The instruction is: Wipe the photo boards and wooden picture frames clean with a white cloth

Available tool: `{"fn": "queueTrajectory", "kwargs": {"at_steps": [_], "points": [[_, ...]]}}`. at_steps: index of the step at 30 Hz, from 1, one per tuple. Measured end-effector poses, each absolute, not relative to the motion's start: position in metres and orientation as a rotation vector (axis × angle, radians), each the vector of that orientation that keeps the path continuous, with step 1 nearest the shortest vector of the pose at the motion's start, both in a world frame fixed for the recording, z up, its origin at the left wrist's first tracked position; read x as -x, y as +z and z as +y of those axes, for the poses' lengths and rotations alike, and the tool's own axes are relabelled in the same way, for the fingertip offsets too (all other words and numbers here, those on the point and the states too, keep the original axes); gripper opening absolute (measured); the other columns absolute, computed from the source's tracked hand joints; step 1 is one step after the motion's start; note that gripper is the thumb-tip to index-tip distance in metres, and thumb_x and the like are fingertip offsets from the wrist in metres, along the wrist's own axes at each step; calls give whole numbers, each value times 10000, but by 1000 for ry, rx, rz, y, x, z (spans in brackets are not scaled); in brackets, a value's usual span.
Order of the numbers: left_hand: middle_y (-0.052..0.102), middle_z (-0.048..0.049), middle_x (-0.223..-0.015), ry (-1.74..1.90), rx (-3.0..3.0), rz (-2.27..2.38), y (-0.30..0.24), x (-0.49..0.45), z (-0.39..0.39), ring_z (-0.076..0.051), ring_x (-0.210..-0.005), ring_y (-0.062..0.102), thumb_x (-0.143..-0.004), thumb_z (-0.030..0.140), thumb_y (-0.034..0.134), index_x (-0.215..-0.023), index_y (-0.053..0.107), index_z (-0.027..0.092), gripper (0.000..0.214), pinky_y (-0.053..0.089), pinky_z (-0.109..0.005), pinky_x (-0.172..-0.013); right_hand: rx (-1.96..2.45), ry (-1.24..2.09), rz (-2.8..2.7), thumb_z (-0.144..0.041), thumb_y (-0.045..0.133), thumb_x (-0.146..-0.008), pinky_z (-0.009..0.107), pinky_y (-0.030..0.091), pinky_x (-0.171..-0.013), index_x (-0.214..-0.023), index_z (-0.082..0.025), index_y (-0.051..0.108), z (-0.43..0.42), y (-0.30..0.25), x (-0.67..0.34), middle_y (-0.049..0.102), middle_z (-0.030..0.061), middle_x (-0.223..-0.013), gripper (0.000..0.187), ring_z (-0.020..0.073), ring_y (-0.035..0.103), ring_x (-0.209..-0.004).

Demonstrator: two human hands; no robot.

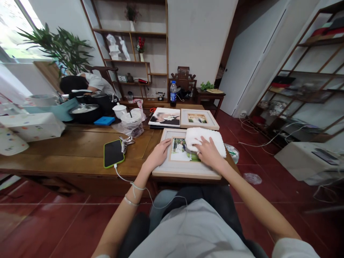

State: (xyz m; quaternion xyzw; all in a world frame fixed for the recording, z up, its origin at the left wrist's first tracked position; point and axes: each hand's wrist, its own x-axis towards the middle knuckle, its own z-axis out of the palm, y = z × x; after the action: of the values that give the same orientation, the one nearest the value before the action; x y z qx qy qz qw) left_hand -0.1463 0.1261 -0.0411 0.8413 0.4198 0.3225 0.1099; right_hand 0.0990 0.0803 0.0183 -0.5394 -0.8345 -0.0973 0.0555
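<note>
Picture frame (185,172) at the table's (80,145) near edge.
Left hand (158,154) rests open on its left rail; the frame looks rigid, probably fragile-fronted, best gripped by its outer rails; right hand (209,154), fingers spread, presses a soft white cloth (212,138) onto it.

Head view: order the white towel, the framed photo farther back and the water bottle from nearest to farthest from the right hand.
1. White towel: under the right hand, touching it.
2. Second framed photo: just beyond the towel, farther back.
3. Water bottle: farthest, at the back, slightly left.
</note>
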Motion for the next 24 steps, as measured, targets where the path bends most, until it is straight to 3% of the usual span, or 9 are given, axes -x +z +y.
{"fn": "queueTrajectory", "kwargs": {"at_steps": [5,10,15,19,21,24], "points": [[408,-145,-1407,971,-2482,1249,-41,146,124,-226,-1315,364,-893,177,335,-1306,457,95,438,285,-406,-1113,1616,-164,-2648,-125,493,-758,590,213,-1031,-1183,-215,603,6,24,-86,448,105,-1396,448,356,319,-1304],[324,-162,-1455,950,-2506,1281,-43,148,124,-249,-1356,283,-895,246,385,-1263,485,89,412,246,-419,-1124,1549,-64,-2668,-131,516,-728,593,195,-1050,-1179,-245,608,-19,23,-83,407,81,-1428,475,348,294,-1326],[381,-162,-1423,878,-2530,1305,-45,148,127,-269,-1361,265,-884,319,429,-1248,502,97,432,242,-450,-1118,1565,-99,-2545,-117,517,-709,549,158,-1081,-1195,-236,591,16,14,-92,434,78,-1409,506,307,276,-1345],[393,-202,-1405,828,-2554,1312,-46,148,129,-277,-1366,248,-910,304,372,-1257,488,32,455,231,-462,-1119,1658,-210,-2420,-117,461,-764,513,205,-1065,-1237,-170,553,68,15,-104,529,148,-1302,485,291,324,-1319],[392,-218,-1400,811,-2572,1303,-46,149,130,-278,-1367,243,-919,276,341,-1251,486,0,455,226,-459,-1123,1698,-290,-2317,-122,442,-787,501,231,-1051,-1253,-154,533,97,19,-109,508,161,-1317,476,296,331,-1309],[408,-198,-1395,820,-2600,1276,-47,149,131,-260,-1370,241,-917,241,332,-1253,489,28,427,233,-452,-1123,1718,-326,-2295,-122,429,-804,514,262,-1021,-1259,-149,525,132,24,-110,520,164,-1298,465,310,339,-1290]]}}
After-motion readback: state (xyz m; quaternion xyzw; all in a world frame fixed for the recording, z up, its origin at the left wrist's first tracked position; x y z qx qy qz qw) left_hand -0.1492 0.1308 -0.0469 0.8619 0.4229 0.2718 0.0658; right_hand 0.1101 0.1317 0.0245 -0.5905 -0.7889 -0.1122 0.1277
